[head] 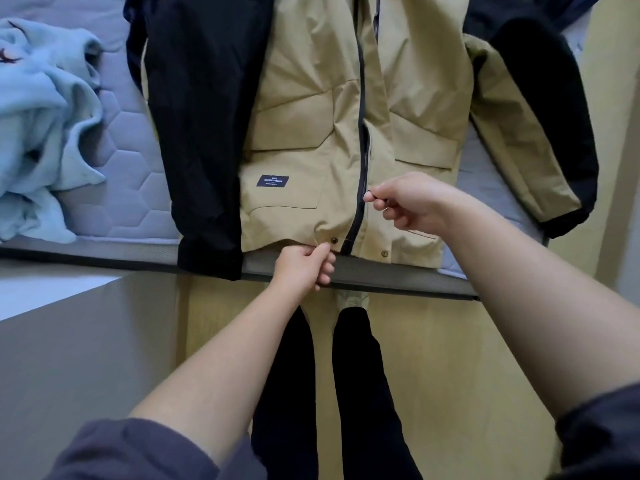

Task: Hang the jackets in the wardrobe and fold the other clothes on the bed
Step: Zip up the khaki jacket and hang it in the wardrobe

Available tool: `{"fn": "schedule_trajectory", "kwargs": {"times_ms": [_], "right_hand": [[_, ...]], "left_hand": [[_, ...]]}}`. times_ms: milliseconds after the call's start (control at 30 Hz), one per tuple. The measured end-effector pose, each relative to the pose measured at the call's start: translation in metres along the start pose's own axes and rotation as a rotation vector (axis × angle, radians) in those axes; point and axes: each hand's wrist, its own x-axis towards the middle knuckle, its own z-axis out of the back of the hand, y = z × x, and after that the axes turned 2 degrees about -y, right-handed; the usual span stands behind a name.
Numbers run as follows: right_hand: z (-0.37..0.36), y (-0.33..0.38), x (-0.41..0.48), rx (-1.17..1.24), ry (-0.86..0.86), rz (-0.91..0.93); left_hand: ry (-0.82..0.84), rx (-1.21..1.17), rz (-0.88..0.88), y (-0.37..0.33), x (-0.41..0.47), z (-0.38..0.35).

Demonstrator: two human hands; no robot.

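The beige jacket (304,109) is lying flat on the bed (138,133) in frame centre, left hand (303,266) pinching its hem (277,244) & right hand (412,202), just above-right, pinching the zip pull (373,196), w/ the zip (362,81) running straight up the frame, away from both hands.

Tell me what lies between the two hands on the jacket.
In the head view, the lower end of the dark zipper and a snap button on the hem of the tan jacket lie between left hand and right hand.
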Motion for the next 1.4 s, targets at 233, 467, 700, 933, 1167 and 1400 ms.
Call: {"fn": "schedule_trajectory", "kwargs": {"times_ms": [233,467,700,933,1167,1400], "right_hand": [[0.005,0.027,-0.024,-0.223,-0.08,0.143],[0.011,0.036,-0.019,-0.277,-0.083,0.139],[0.009,0.032,-0.017,-0.068,-0.022,0.073],[0.004,0.039,-0.011,0.338,0.047,-0.025],[-0.001,0.04,0.005,0.536,-0.014,-0.09],[-0.007,0.048,0.038,0.439,-0.067,-0.113]], "left_hand": [[-0.356,0.584,-0.395,-0.058,-0.042,0.009],[-0.505,0.788,-0.529,-0.079,-0.023,-0.007],[-0.365,0.926,-0.567,-0.067,0.0,-0.023],[-0.293,1.095,-0.673,-0.073,0.007,-0.008],[-0.231,1.285,-0.847,-0.065,0.009,-0.008],[-0.093,1.397,-0.82,-0.043,0.027,0.002]]}}
